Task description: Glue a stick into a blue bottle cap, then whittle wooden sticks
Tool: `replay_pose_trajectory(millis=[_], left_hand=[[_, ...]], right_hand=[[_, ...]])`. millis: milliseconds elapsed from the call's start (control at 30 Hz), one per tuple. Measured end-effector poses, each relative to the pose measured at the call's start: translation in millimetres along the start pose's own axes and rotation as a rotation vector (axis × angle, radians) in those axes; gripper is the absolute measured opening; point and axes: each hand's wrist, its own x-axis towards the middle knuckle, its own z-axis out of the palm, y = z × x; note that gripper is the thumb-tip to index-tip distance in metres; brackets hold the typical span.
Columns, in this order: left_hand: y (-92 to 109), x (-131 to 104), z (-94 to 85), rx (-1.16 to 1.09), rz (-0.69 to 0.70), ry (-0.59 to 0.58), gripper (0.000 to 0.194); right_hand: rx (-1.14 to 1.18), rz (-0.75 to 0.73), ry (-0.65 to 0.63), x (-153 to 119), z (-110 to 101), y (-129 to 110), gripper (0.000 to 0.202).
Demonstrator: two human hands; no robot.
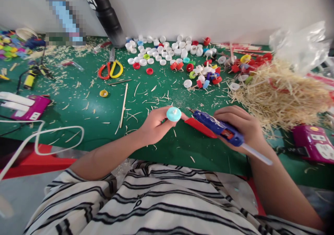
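Observation:
Pinched in my left hand (158,125) is a light turquoise bottle cap (174,114) with a small pale stub at its centre. My right hand (241,127) is wrapped round a blue glue gun (215,125), whose nozzle points left toward the cap, a little apart from it. A translucent glue stick (257,154) sticks out of the gun's back end. Beneath the gun lies a red flat piece (200,128); what holds it is hard to tell. A thin wooden stick (124,105) rests on the green table (104,111) left of my hands.
White caps (163,62), orange and yellow scissors (112,70) and a black bottle (106,17) are at the back. Wood shavings (276,92) are heaped at right, near a magenta power block (314,143). A white cable (38,137) curls at left.

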Motion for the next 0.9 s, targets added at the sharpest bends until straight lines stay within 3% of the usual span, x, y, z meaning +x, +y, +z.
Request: replay_pose_trajectory(millis=[133,400,600,900], left_hand=[[2,-1,0.8,0.004,0.073,0.005,0.029],[5,-1,4.6,0.091,0.314,-0.173,0.032],[-2,-5,7.1,0.135,0.318,-0.267,0.039],[1,-3,6.3,0.171,0.318,-0.241,0.044]], right_hand=[[-0.2,0.02,0.037,-1,7,0,0.016],[-0.401,0.001,-0.003,-2,17,-5,0.019],[-0.42,-0.05,-0.043,-1,22,-9,0.025],[-0.399,-0.039,-0.045,0,23,-9,0.023]])
